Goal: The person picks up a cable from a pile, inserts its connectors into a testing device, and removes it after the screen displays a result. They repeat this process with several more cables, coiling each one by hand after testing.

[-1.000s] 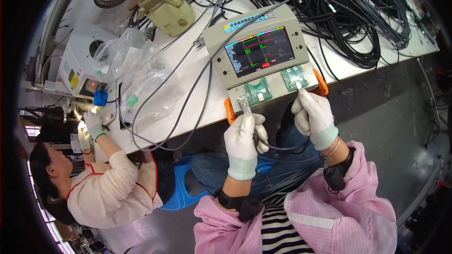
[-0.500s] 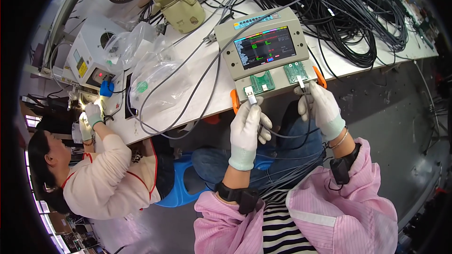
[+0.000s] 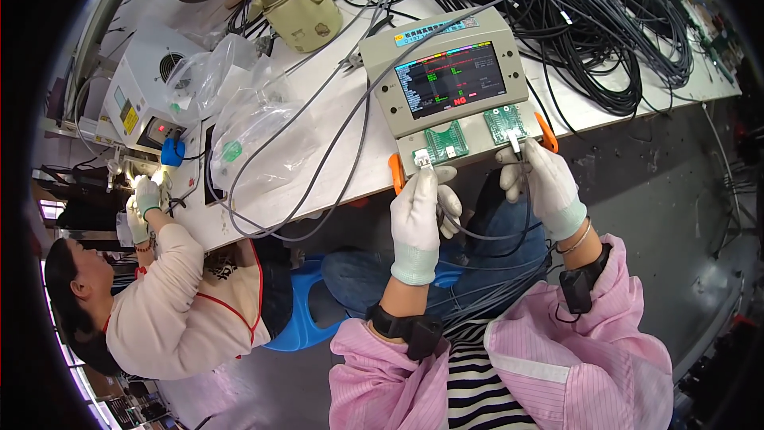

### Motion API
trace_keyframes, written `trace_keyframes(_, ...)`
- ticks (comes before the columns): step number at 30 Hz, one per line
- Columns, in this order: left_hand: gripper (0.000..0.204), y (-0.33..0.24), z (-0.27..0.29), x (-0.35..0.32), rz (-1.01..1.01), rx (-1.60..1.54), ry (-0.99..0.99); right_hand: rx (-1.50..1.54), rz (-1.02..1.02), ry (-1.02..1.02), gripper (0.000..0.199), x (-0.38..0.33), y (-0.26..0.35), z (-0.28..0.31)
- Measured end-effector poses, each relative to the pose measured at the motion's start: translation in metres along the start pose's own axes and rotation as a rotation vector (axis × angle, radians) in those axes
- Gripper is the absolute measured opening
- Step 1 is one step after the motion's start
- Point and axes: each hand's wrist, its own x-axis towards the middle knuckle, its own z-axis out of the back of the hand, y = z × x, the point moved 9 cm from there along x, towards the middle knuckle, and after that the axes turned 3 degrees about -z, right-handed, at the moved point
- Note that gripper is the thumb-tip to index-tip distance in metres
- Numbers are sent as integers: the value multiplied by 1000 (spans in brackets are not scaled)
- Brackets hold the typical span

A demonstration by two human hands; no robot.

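A beige cable tester (image 3: 380, 46) with a lit screen stands at the table's front edge, carrying two green circuit boards. My left hand (image 3: 416, 219), in a white glove, pinches a USB plug (image 3: 426, 167) at the white socket on the left board (image 3: 447, 142). Its fingertips hide most of that plug. At the right board (image 3: 504, 125), a white cable plug (image 3: 514, 144) meets the lower edge, and my gloved right hand (image 3: 551, 191) is closed on it and its cable. A dark grey cable (image 3: 493, 236) hangs in a loop between both hands.
Orange clamps (image 3: 395, 173) flank the tester. Coiled black cables (image 3: 589, 24) lie to its right. Leftward are plastic bags (image 3: 259, 143), a green jug (image 3: 294, 12), a white machine (image 3: 151, 87) and loose grey cables. A co-worker (image 3: 183, 302) sits at far left, gloved hands at a lit fixture.
My left hand has pushed its plug up to the left socket, fingertips closer to the board. Large red lettering now shows low on the screen. My right hand stays in nearly the same place.
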Motion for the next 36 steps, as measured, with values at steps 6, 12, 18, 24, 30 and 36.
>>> trace_keyframes(6,44,6,1,2,25,-95,-31,5,-120,-182,40,7,-11,8)
trace_keyframes(12,45,7,0,1,46,-138,-105,-48,-71,-183,37,1,-5,1)
trace_keyframes(18,41,11,3,-1,63,-114,-160,-203,-7,-268,36,-34,-4,2)
trace_keyframes(24,27,-4,-9,-45,77,64,63,-156,120,-117,28,-52,59,3)
trace_keyframes(30,29,-27,-39,-94,178,55,470,41,141,229,14,-85,73,-58)
trace_keyframes(36,27,-25,-42,-129,411,181,879,-25,302,225,15,-93,88,-69)
